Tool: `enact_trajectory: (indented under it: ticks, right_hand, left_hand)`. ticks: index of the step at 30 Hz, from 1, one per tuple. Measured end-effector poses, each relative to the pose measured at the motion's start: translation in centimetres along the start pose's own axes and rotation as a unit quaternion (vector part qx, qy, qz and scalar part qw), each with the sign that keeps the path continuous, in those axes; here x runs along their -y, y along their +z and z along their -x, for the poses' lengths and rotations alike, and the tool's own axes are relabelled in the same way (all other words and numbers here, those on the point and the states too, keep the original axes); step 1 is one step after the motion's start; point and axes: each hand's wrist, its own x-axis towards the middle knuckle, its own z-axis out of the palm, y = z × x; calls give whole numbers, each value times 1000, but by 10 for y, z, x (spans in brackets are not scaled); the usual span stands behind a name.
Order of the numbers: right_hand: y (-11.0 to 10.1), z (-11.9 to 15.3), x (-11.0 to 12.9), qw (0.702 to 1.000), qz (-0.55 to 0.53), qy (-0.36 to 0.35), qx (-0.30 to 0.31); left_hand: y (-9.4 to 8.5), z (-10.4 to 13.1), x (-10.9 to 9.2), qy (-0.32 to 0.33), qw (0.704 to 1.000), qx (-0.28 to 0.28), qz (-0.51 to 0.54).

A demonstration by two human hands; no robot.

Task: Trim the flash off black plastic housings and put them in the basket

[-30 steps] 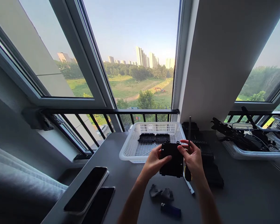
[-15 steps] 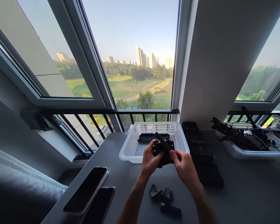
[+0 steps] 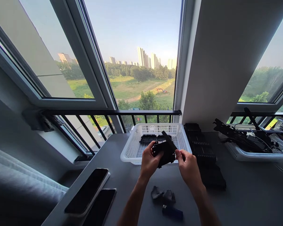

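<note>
My left hand (image 3: 151, 159) is closed on a flat black plastic part (image 3: 165, 157) with small tabs along its edges, held above the near rim of a white basket (image 3: 129, 153). Pinched in my right hand (image 3: 186, 163) is a narrow, flat black strip (image 3: 169, 140), which slants up and left across the far right of the plastic part. Whether the strip touches the part I cannot tell. Inside the basket lie more black plastic pieces (image 3: 148, 138). Below my hands, a crumpled dark grey cloth-like scrap (image 3: 162, 194) and a dark blue cylindrical object (image 3: 172, 212) rest on the table.
Black plastic parts (image 3: 204, 150) are lined up right of the basket. Farther right, a second white basket (image 3: 252, 156) holds black pieces and cables. Two phone-like slabs (image 3: 87, 191) (image 3: 100, 207) lie at the table's left edge. A black railing (image 3: 113, 112) and windows stand behind.
My right hand has shifted slightly right and down with the strip, whose upper end has moved right. The plastic part in my left hand has moved slightly left and is more exposed.
</note>
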Motion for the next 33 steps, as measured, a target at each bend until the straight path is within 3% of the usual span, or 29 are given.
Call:
enact_trajectory:
  ticks: [5, 12, 17, 24, 30, 33]
  right_hand:
    - [6, 3, 5, 999, 13, -13, 36]
    - [-4, -2, -1, 1000, -2, -2, 4]
    - [1, 2, 5, 998, -2, -22, 54]
    - [-4, -4, -2, 1000, -11, -19, 12]
    - [-3, -1, 3, 997, -7, -38, 66]
    - [-5, -3, 3, 999, -5, -29, 37]
  left_hand:
    - [2, 2, -5, 1, 1000, 17, 5]
    - [-1, 3, -8, 9, 1000, -5, -12]
    - [2, 5, -8, 1, 1000, 22, 3]
    - [0, 6, -12, 25, 999, -15, -22]
    - [4, 8, -11, 20, 1000, 10, 2]
    - [3, 9, -13, 26, 1000, 3, -1]
